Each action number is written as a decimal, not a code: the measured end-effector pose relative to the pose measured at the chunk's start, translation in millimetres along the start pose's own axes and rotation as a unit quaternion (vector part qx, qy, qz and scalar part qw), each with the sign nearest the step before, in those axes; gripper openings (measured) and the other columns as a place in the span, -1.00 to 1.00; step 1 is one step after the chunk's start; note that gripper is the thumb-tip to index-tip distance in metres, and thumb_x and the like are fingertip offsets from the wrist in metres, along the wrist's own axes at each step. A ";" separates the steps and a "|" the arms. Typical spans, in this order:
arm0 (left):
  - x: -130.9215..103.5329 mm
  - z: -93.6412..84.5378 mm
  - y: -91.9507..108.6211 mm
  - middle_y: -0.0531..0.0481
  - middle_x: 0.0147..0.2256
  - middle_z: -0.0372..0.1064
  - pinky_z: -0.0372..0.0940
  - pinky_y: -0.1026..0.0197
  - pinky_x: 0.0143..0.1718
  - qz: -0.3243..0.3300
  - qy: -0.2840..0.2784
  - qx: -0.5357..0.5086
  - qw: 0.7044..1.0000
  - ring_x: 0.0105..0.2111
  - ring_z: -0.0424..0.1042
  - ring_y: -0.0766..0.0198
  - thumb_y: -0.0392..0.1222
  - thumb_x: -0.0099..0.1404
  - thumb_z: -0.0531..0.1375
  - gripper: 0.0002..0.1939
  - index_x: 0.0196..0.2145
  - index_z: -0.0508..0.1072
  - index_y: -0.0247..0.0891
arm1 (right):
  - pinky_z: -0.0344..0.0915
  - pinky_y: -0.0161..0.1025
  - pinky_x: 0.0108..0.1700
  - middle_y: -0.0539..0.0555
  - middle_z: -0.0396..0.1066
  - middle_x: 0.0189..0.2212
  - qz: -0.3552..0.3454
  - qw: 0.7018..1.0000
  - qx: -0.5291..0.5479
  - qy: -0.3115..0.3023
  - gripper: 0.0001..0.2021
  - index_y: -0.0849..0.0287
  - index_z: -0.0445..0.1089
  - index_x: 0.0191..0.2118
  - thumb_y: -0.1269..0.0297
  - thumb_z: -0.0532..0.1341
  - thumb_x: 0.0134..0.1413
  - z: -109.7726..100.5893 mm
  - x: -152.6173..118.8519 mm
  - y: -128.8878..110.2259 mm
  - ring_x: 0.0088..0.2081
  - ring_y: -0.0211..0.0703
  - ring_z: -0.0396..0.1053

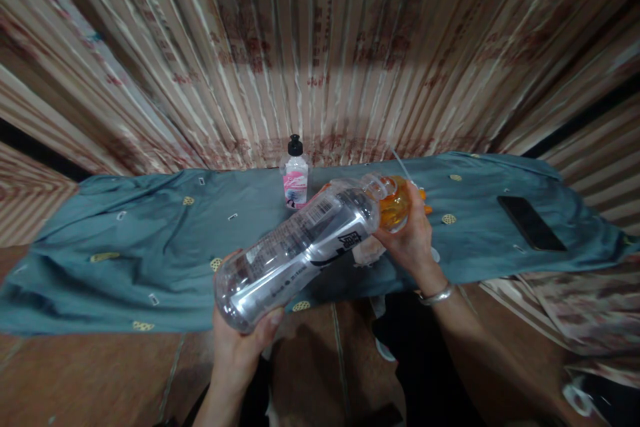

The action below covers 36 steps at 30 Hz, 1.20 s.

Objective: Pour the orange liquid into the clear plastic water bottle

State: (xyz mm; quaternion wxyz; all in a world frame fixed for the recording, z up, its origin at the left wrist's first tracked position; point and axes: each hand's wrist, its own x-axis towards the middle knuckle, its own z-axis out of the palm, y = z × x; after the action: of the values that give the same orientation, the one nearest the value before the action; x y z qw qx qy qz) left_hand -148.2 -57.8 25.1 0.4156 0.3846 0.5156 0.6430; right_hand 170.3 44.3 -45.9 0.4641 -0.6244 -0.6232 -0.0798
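Observation:
A large clear plastic bottle [300, 247] with dark print on its label lies slantwise across the view, mouth up to the right. Its lower end rests in my left hand [245, 340], which is closed around the base. My right hand [413, 237] is closed on a small see-through orange container [395, 207], right at the bottle's mouth. Whether the two touch is unclear. A thin pale tube [399, 161] rises behind the container. Beneath the bottle, partly hidden, is a pale crumpled-looking thing [369, 250] that I cannot identify.
A small bottle [295, 177] with a black cap and pink label stands toward the back of the cloth-covered table [150, 247]. A black phone [531, 223] lies at the right. Pleated curtains [315, 47] hang close behind the table.

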 end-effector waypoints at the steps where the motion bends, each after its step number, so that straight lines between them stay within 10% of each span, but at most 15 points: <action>1: -0.1 -0.3 -0.3 -0.16 0.21 0.67 0.58 0.01 0.24 -0.001 -0.001 0.002 1.000 0.18 0.68 -0.09 0.29 -0.02 0.73 0.01 0.30 0.56 -0.05 | 0.52 0.37 0.50 0.41 0.43 0.50 0.000 1.000 -0.002 -0.002 0.17 0.13 -0.02 0.68 -0.16 0.55 0.16 -0.1 -0.2 0.4 0.50 0.41 0.49; 36: 2.3 -2.3 -5.1 -0.19 0.18 0.66 0.59 -0.08 0.23 -0.002 -0.012 0.005 1.000 0.14 0.68 -0.10 0.28 0.02 0.71 0.00 0.32 0.54 -0.07 | 0.53 0.34 0.50 0.43 0.42 0.51 -0.003 1.000 -0.009 0.005 0.18 0.14 0.01 0.68 -0.10 0.58 0.12 -0.1 0.3 1.2 0.49 0.40 0.50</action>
State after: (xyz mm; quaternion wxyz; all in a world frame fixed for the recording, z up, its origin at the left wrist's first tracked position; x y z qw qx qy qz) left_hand -150.4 -55.8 19.9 0.4213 0.3935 0.5150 0.6345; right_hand 171.4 44.7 -46.2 0.4614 -0.6262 -0.6221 -0.0896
